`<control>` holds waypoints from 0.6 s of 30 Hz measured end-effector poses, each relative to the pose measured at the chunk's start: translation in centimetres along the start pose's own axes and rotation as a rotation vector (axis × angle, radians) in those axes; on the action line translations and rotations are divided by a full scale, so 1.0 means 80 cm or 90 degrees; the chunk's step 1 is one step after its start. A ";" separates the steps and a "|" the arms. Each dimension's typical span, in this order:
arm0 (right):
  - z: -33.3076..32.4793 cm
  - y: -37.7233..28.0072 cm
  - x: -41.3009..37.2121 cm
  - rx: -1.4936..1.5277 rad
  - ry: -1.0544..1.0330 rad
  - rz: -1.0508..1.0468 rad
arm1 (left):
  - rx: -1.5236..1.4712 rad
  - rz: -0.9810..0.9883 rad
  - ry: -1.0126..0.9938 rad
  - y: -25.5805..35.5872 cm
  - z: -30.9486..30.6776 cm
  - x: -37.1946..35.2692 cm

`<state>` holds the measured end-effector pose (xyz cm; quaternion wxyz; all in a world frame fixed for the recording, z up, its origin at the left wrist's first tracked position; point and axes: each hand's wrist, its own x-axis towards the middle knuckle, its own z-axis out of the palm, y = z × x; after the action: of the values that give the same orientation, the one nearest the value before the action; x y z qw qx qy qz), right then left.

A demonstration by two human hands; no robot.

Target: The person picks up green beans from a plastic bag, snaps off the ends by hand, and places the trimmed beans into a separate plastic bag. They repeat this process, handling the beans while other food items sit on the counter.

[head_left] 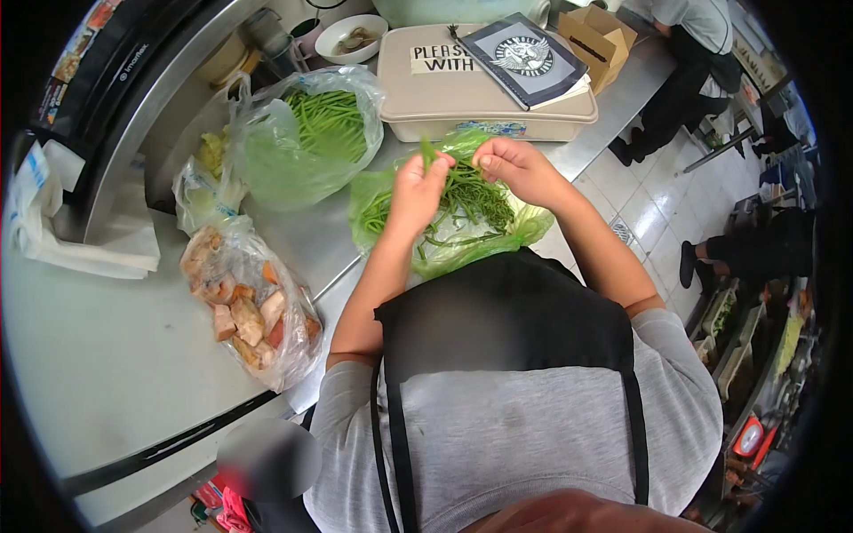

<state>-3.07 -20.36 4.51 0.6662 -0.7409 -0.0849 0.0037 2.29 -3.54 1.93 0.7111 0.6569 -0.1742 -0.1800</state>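
My left hand [419,188] is closed on a piece of green bean [428,153] that sticks up above the fingers. Beside it on the right, my right hand [514,169] is pinched, and whatever lies between its fingertips is too small to make out. Both hands are over an open green plastic bag [433,260], in which cut green pieces [475,202] lie in a pile. A clear bag of long green beans [324,124] stands to the left of the hands.
A lidded beige box [498,102] carries a notebook [518,60]. Bags of meat chunks [249,318] and pale vegetables [211,160] sit left. A white bowl [351,38] and cardboard box [593,40] are behind. Other people [693,80] stand at the right.
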 end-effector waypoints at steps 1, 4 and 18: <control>0.000 0.005 0.000 -0.092 0.005 0.002 | -0.077 -0.010 -0.006 0.005 -0.004 -0.001; 0.005 0.017 0.000 -0.310 0.014 -0.038 | -0.256 -0.028 -0.029 0.021 -0.013 -0.005; 0.021 0.031 0.017 -0.338 0.174 -0.018 | -0.029 0.155 0.056 0.010 0.008 -0.020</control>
<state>-1.61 -18.74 2.02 0.4541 -0.8818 -0.0030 -0.1275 0.62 -3.30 2.76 0.7491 0.6221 -0.2172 -0.0677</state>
